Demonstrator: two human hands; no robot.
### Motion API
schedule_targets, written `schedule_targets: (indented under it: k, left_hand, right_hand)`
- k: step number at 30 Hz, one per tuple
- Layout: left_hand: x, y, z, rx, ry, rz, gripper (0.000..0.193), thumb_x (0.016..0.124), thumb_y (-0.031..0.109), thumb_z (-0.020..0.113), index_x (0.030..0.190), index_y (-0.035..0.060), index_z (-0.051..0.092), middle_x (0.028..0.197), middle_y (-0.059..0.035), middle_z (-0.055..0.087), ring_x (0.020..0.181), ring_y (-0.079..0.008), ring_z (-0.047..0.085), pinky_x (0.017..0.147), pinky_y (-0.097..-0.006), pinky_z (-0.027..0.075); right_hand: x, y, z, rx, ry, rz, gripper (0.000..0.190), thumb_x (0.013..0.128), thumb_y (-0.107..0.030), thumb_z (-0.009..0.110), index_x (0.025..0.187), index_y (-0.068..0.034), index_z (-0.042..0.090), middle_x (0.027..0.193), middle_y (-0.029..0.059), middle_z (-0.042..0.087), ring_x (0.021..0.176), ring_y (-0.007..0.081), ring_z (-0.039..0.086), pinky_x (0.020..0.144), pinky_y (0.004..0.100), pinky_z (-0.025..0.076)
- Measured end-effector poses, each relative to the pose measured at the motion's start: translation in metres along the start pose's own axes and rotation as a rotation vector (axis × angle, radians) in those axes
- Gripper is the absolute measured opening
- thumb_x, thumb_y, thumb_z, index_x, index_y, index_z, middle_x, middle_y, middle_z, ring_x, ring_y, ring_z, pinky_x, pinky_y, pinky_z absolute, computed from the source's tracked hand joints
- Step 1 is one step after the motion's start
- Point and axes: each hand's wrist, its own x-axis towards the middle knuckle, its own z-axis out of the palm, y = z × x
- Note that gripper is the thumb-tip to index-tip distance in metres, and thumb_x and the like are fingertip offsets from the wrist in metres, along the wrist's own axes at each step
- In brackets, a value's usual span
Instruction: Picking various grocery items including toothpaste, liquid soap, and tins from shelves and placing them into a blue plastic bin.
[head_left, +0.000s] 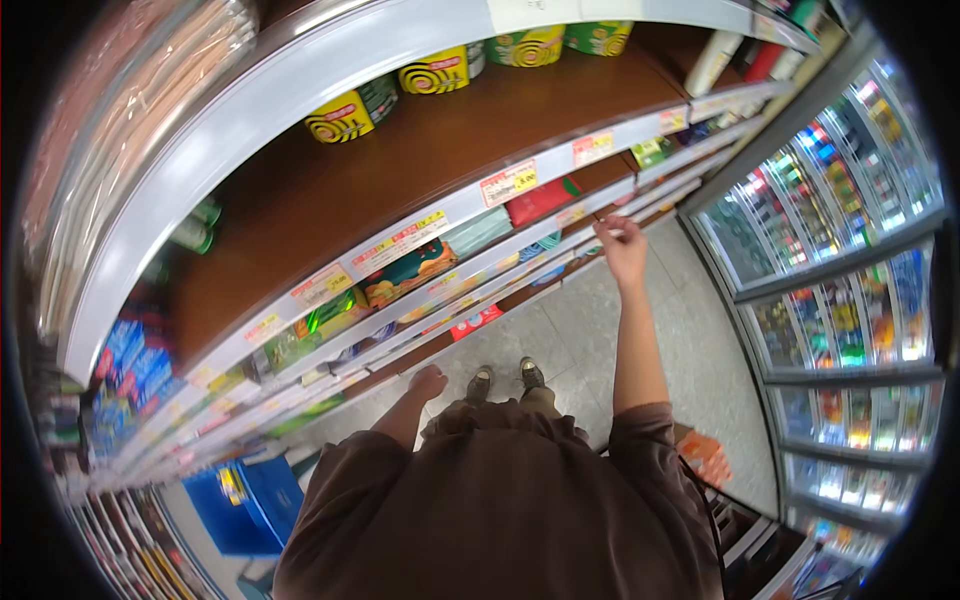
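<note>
My right hand (622, 231) is raised at the front edge of a store shelf rack, its fingers bent toward the thumb. Whether it touches the shelf edge or pinches something small cannot be made out. Beside it on a lower shelf lie a red package (541, 202) and a pale green package (480, 229). My left hand (429, 382) hangs low by the bottom shelves, fingers curled, with nothing visible in it. On the brown shelf (420, 165) above, yellow-and-black tubs (341, 118) and green-and-yellow tubs (527, 46) stand toward the back.
Price labels (508, 182) line the shelf edges. Glass-doored drink coolers (814, 187) run along the right. A blue bin (244, 506) stands at lower left, and clear-wrapped goods (142, 127) are at upper left. An orange patterned item (703, 456) sits by my right side above the tiled floor (600, 330).
</note>
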Motion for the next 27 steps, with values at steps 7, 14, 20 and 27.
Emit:
schedule_targets:
  k: [7, 14, 20, 27]
  left_hand:
    - [-0.116, -0.077, 0.101, 0.066, 0.097, -0.344, 0.036, 0.08, 0.03, 0.055, 0.097, 0.0016, 0.07, 0.106, -0.0226, 0.068, 0.104, -0.038, 0.064, 0.091, -0.0445, 0.051]
    - [-0.229, 0.032, 0.192, -0.323, 0.153, -0.582, 0.039, 0.087, 0.03, 0.05, 0.105, -0.0001, 0.067, 0.107, -0.0247, 0.066, 0.105, -0.041, 0.062, 0.09, -0.0467, 0.05]
    - [-0.254, 0.056, 0.229, -0.569, 0.246, -0.874, 0.044, 0.091, 0.04, 0.044, 0.1, 0.0003, 0.063, 0.105, -0.0303, 0.065, 0.103, -0.0475, 0.061, 0.09, -0.0521, 0.046]
    - [-0.267, 0.009, 0.226, -0.893, 0.199, -1.109, 0.051, 0.09, 0.037, 0.04, 0.112, -0.0011, 0.067, 0.121, -0.0275, 0.06, 0.119, -0.0401, 0.056, 0.099, -0.0455, 0.043]
  right_hand:
    - [0.116, -0.016, 0.051, -0.59, -0.373, -0.132, 0.08, 0.056, -0.053, 0.087, 0.111, 0.002, 0.067, 0.106, 0.0208, 0.07, 0.099, 0.0347, 0.068, 0.084, 0.0423, 0.053]
    - [0.168, 0.005, 0.065, -0.422, -0.655, -0.32, 0.06, 0.069, -0.018, 0.087, 0.121, -0.001, 0.062, 0.12, 0.0098, 0.066, 0.109, 0.0235, 0.06, 0.095, 0.0354, 0.047]
    - [0.157, -0.022, 0.065, 0.477, -0.459, 0.283, 0.045, 0.102, -0.031, 0.048, 0.139, -0.007, 0.041, 0.136, 0.0118, 0.049, 0.124, 0.026, 0.05, 0.095, 0.0466, 0.051]
    - [0.079, -0.027, 0.011, 0.993, -0.51, 0.467, 0.039, 0.083, -0.002, 0.061, 0.122, 0.0, 0.056, 0.123, 0.0123, 0.061, 0.119, 0.0268, 0.055, 0.105, 0.0432, 0.041]
